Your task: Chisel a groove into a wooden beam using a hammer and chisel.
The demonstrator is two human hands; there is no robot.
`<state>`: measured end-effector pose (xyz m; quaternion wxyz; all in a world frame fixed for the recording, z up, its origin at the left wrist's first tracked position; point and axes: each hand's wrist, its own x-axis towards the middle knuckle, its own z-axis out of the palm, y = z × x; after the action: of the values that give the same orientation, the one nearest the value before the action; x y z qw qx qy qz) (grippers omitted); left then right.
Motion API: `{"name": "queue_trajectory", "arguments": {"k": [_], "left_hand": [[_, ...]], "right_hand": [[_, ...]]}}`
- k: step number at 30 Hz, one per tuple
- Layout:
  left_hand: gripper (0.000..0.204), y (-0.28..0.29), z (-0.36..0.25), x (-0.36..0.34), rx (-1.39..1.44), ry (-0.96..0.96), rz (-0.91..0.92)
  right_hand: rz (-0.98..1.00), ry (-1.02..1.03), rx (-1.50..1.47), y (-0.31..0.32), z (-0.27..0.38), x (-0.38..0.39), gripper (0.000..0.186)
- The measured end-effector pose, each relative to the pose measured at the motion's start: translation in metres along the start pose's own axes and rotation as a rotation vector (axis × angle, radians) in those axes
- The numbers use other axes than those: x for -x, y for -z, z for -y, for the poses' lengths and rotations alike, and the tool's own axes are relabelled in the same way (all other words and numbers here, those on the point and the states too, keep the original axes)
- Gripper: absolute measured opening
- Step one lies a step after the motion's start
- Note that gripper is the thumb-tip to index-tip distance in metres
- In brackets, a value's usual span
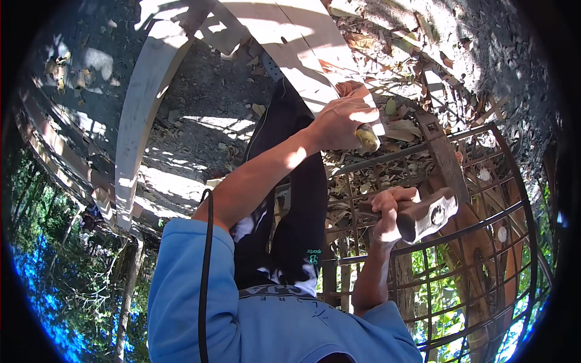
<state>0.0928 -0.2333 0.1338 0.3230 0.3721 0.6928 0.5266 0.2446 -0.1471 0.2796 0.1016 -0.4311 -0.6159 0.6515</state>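
My left hand [342, 124] rests at the near end of a thick pale wooden plank [296, 42], its fingers wrapped round a tool. Only the round, yellowish butt of a wooden tool handle [367, 138] shows below the fist; the tool's other end is hidden. To the right and nearer my body, my right hand [388, 209] is closed on a hammer. The heavy, blocky hammer head [430, 215] is raised below and right of the wooden butt, apart from it. Most of the hammer's handle is hidden behind its head and my hand.
A barred metal frame [466, 242] stands at the right, with brown wood pieces behind it. Left of my legs a long wooden beam [142, 115] stretches outward. Dry leaves [399, 130] litter the ground. A black cord [206, 272] hangs over my left sleeve.
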Motion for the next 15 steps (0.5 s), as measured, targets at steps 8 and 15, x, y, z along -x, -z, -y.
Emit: {"name": "queue_trajectory", "arguments": {"k": [8,15], "left_hand": [[0.028,0.008,0.017,-0.005,0.012,0.062,0.047],[0.028,-0.003,0.027,0.006,0.101,0.097,0.042]], "right_hand": [[0.129,-0.263,0.543,-0.010,-0.018,-0.032,0.017],[0.232,0.254,-0.183,-0.004,0.021,-0.031,0.023]]}}
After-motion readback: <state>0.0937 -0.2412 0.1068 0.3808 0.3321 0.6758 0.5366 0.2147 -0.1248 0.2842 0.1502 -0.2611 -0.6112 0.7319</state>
